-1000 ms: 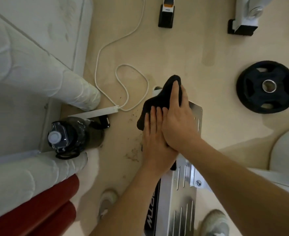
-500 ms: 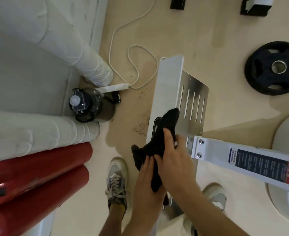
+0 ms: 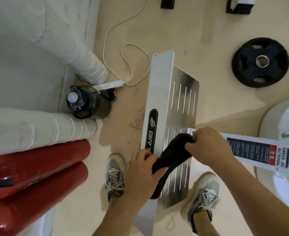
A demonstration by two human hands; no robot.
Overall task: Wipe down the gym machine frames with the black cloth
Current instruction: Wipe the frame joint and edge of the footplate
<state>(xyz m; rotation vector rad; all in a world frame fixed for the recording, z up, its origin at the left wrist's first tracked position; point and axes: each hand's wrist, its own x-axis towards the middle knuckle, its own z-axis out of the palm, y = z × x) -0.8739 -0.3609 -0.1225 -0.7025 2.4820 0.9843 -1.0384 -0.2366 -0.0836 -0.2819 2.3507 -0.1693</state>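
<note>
We see the black cloth point(image 3: 172, 155) stretched on a slant between our two hands, over the near part of the slotted steel plate point(image 3: 184, 99) of the gym machine frame. The left hand point(image 3: 140, 174) sits at the cloth's near-left end, with its fingers curled round the fabric. A loose tail of cloth hangs past this hand toward the near edge of the plate. The right hand point(image 3: 208, 145) is further off and to the right, fingers bunched tight on the cloth's far end. It is just beside the spot where the white labelled arm point(image 3: 259, 150) bolts onto the plate. We cannot tell whether the cloth touches the metal beneath it.

The long white beam point(image 3: 159, 92) with a black logo runs along the plate's left side. On the floor point(image 3: 208, 24) a black weight plate point(image 3: 260, 62) lies far right, well apart from the hands. A dark water bottle point(image 3: 82, 101) stands to the left by a looping white cable point(image 3: 131, 65). Red padded rollers point(image 3: 38, 167) lie at near left. Our two sneakers stand on either side of the frame, the left one point(image 3: 114, 174) and the right one point(image 3: 203, 193).
</note>
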